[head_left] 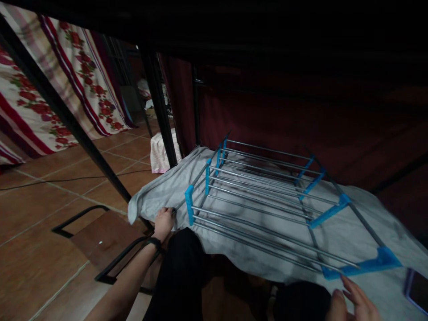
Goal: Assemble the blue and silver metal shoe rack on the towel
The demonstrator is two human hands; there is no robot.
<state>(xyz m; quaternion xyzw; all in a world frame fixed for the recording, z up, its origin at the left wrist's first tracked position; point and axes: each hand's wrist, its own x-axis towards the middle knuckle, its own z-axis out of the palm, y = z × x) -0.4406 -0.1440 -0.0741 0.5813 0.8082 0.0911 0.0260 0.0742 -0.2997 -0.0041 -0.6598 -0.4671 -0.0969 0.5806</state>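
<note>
Metal shoe rack [267, 196], blue plastic side brackets, lies flat on grey sheet [167, 189] on bed, centre of view. Appears fully assembled: four tiers of rods seated in brackets, none loose in sight.

Left hand [163, 221] at 7 o'clock of rack, fingers curled on sheet edge just beside near-left bracket; whether it grips the sheet, cannot tell. Black band on wrist. Right hand [355, 303] at 5 o'clock, fingers spread, tips near lowest blue bracket [368, 264], holding nothing.

Left to do, my guess: stand rack upright, move off bed. Phone [416, 290] at far right edge. Tiled floor [50, 209] at 9 o'clock.
</note>
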